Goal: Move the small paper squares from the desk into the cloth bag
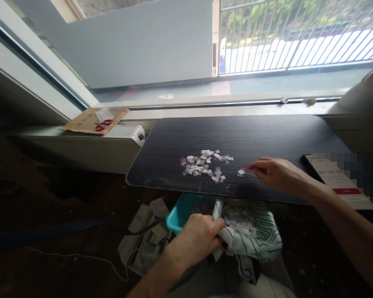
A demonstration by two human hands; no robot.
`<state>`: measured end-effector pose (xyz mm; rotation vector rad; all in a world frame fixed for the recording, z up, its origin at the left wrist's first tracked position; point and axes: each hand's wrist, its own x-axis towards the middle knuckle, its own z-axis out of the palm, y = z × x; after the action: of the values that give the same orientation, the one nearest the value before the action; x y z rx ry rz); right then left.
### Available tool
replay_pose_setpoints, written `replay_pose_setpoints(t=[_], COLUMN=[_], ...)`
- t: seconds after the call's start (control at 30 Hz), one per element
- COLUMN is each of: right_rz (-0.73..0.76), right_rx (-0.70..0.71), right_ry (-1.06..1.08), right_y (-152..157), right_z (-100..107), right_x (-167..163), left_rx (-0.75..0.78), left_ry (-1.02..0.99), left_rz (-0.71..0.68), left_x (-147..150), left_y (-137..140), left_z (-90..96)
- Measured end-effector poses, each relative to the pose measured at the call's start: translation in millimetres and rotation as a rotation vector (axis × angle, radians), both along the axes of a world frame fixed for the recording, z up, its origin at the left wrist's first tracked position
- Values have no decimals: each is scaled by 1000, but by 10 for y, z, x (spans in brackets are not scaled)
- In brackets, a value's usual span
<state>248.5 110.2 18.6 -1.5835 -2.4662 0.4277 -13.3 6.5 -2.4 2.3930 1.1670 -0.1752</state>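
Observation:
My left hand (199,234) is closed on the edge of a white cloth with dark stripes (264,244), beside a turquoise basket (175,217). Many small paper pieces (240,219) lie in the hollow of the cloth. Over the dark table (174,136), my right hand (275,171) pinches a small clear plastic bag with a pinkish tint (250,169). A small white square (240,173) sits at the bag's left end; whether it is inside I cannot tell. To the left, a loose pile of small white and clear squares (199,165) is spread on the tabletop.
A flat box with a red stripe (338,178) lies at the table's right side. On the sill at left, red-handled scissors (104,124) rest on a brown envelope (81,122) above a white radiator (127,132). Boxes (143,231) and a pale cable (96,260) lie below.

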Motion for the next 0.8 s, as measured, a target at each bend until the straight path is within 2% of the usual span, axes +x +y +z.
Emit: replay_pose_setpoints(t=[0.17, 0.33, 0.43, 0.53, 0.67, 0.73, 0.8], right_rz=[-45, 4, -69, -144, -84, -89, -110], right_rx=[-9, -14, 20, -1, -168, -154, -80], right_ry=[-50, -33, -62, -107, -19, 21, 12], right_y=[134, 163, 156, 69, -124, -186, -216], right_z=[-4, -47, -63, -54, -29, -20, -12], right_x=[23, 60, 112, 208, 318, 339, 334], left_rx=[-23, -38, -39, -40, -28, -22, -21], left_ry=[2, 10, 11, 6, -9, -16, -19], left_rz=[1, 3, 5, -1, -14, -23, -32], left_x=[19, 21, 21, 27, 50, 63, 75], left_y=[5, 19, 26, 31, 37, 41, 43], left_z=[27, 43, 38, 29, 11, 6, 6])
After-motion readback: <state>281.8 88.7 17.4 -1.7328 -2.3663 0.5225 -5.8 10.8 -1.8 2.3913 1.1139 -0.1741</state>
